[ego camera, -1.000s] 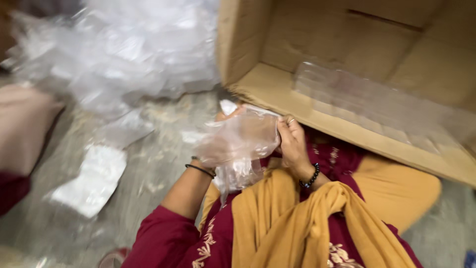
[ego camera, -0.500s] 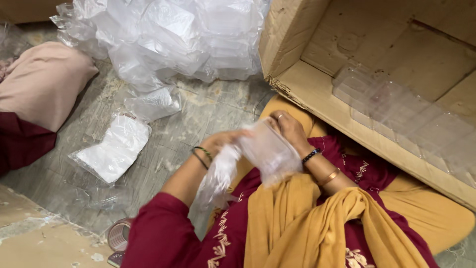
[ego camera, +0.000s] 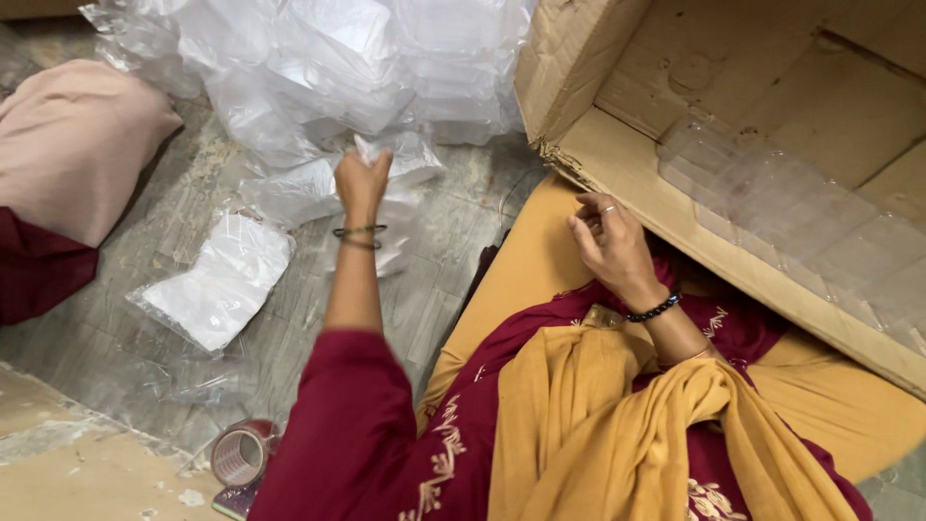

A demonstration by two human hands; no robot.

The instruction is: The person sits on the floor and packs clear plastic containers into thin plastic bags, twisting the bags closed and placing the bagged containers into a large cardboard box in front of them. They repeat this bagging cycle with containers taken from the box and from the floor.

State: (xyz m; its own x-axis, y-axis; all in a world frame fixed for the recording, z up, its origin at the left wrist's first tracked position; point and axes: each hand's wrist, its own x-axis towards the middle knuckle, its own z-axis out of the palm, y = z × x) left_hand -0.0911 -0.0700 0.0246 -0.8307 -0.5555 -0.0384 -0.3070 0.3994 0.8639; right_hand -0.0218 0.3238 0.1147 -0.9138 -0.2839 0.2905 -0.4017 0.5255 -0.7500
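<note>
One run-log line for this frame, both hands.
left hand: gripping clear plastic bag at bag pile | right hand: empty, open, beside cardboard box

**Left hand out at the plastic pile**

Your left hand [ego camera: 362, 183] reached out over the floor [ego camera: 145, 328], pinching a clear plastic bag [ego camera: 386, 159] beside the heap of plastic bags [ego camera: 338, 68]. Your right hand [ego camera: 608, 246] hung empty, fingers loose, just beside the cardboard box [ego camera: 617, 164] edge.

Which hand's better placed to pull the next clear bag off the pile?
Probably left. The left hand is stretched out at the pile of clear bags, fingers closed on plastic. The right hand is open and empty by the cardboard box.
</note>
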